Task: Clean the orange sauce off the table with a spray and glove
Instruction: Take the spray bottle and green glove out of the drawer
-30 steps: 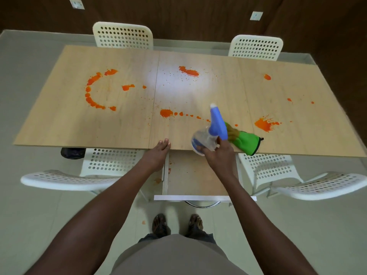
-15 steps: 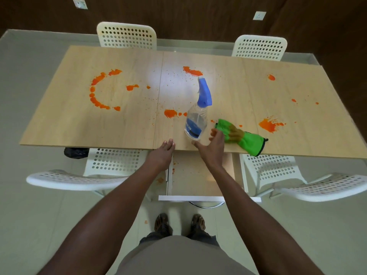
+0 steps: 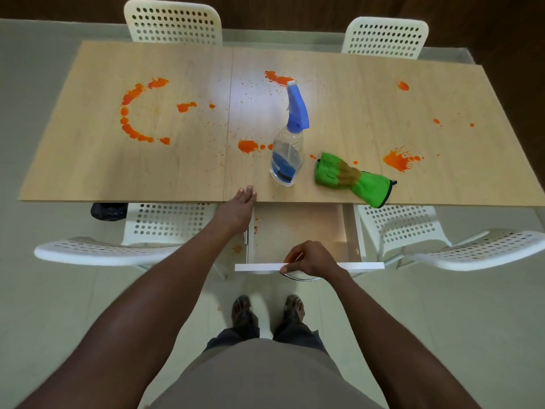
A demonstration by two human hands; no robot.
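A clear spray bottle (image 3: 287,149) with a blue trigger head stands upright on the wooden table (image 3: 88,160), near the front edge. Just right of it lies a green glove (image 3: 354,180) with a brown patch. Orange sauce marks the table: an arc (image 3: 129,113) at the left, a blotch (image 3: 247,146) left of the bottle, a smear (image 3: 277,77) behind it, a splat (image 3: 399,160) at the right. My left hand (image 3: 237,206) rests flat on the table's front edge, holding nothing. My right hand (image 3: 309,259) grips the white front of an open drawer (image 3: 295,228) under the table.
Two white perforated chairs (image 3: 174,22) (image 3: 386,36) stand at the far side, two more (image 3: 118,246) (image 3: 442,243) at the near side flanking the drawer. A dark object (image 3: 107,211) lies on the floor under the left edge. My feet stand below the drawer.
My right hand set the spray bottle down on the table, let go, and drew back to the drawer front, which it now grips. The left hand stayed at the table edge.
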